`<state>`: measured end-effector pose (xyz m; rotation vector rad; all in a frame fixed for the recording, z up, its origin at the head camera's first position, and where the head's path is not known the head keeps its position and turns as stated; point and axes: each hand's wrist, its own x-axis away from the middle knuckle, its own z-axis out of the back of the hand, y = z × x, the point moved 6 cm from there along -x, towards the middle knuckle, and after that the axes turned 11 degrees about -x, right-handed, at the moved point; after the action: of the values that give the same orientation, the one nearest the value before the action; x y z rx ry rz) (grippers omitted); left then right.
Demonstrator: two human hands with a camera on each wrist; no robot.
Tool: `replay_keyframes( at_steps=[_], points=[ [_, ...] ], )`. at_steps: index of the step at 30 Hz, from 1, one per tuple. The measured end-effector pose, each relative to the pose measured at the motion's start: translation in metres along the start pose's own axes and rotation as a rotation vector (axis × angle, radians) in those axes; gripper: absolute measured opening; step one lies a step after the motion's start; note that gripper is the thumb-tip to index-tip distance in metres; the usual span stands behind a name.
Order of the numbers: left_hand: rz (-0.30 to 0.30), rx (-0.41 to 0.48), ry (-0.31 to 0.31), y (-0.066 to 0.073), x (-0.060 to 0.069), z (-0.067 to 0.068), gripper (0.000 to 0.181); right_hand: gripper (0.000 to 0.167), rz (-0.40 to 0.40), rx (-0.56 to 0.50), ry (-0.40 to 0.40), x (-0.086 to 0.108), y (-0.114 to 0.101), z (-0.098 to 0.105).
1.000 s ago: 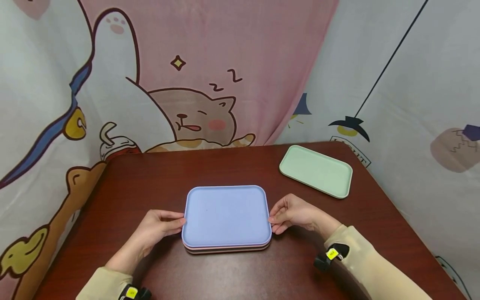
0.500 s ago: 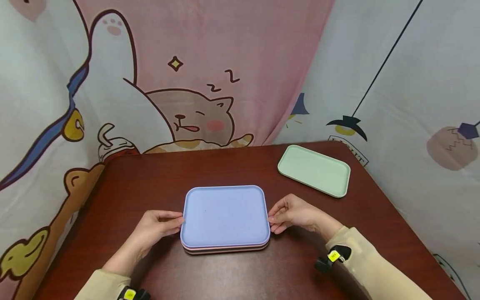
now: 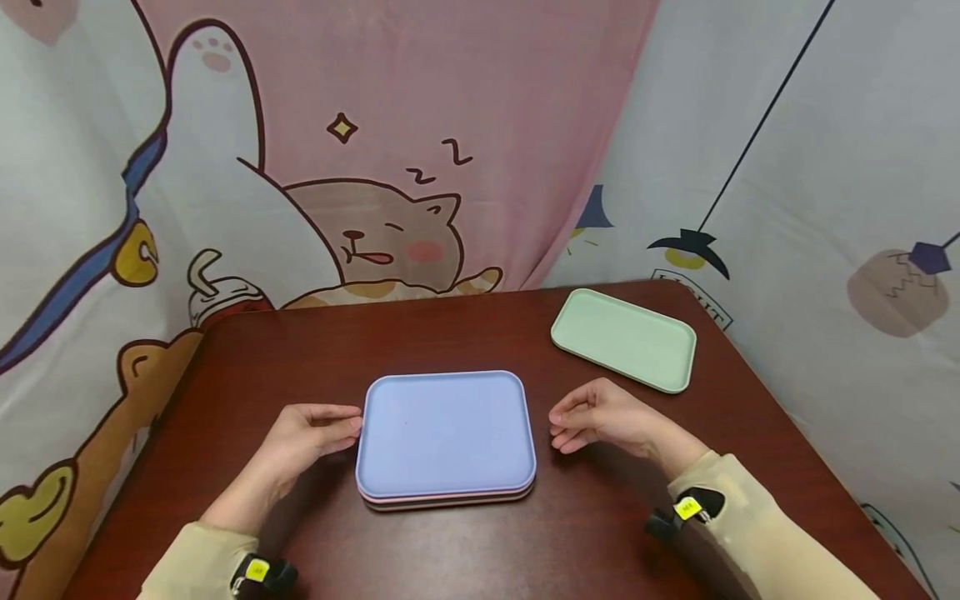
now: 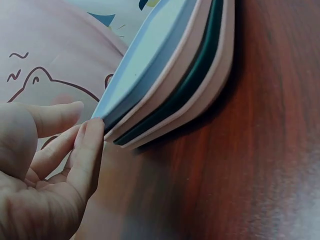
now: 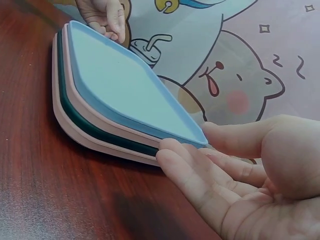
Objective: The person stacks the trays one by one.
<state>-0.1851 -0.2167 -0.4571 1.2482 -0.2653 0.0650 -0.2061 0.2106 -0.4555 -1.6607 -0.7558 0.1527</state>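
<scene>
A stack of several rectangular trays lies on the table, with a blue tray (image 3: 446, 433) on top. Below it the left wrist view shows a pink tray (image 4: 177, 65), a dark green tray (image 4: 187, 90) and another pink tray (image 4: 220, 72). My left hand (image 3: 300, 446) is beside the stack's left edge, fingers extended; whether the fingertips still touch the rim is hard to tell. To the right of the stack, my right hand (image 3: 611, 421) stands a small gap away, fingers loosely bent and holding nothing.
A pale green tray (image 3: 624, 340) lies by itself at the table's back right, beyond my right hand. The dark brown table (image 3: 465, 554) runs back to a cartoon-printed curtain (image 3: 420, 92). Both wrists carry strapped-on cameras.
My right hand has come away from the stack's right edge, moving slightly right. The left hand has eased at the left edge. The trays keep their place, while the view shifts slightly.
</scene>
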Motion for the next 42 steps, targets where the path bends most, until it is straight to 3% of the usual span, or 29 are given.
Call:
replay_keyframes(
  at_steps=[16,32,42],
  points=[
    [-0.042,-0.023,-0.033,0.020,-0.014,0.002,0.039,0.042,0.045,-0.001,0.056,0.011,-0.012,0.013],
    [-0.012,-0.062,-0.051,0.050,-0.045,-0.008,0.045,0.022,0.100,-0.009,0.113,0.029,-0.023,0.041],
    [-0.019,-0.053,-0.078,0.059,-0.068,-0.016,0.043,0.021,0.121,-0.039,0.150,0.040,-0.026,0.056]
  ],
)
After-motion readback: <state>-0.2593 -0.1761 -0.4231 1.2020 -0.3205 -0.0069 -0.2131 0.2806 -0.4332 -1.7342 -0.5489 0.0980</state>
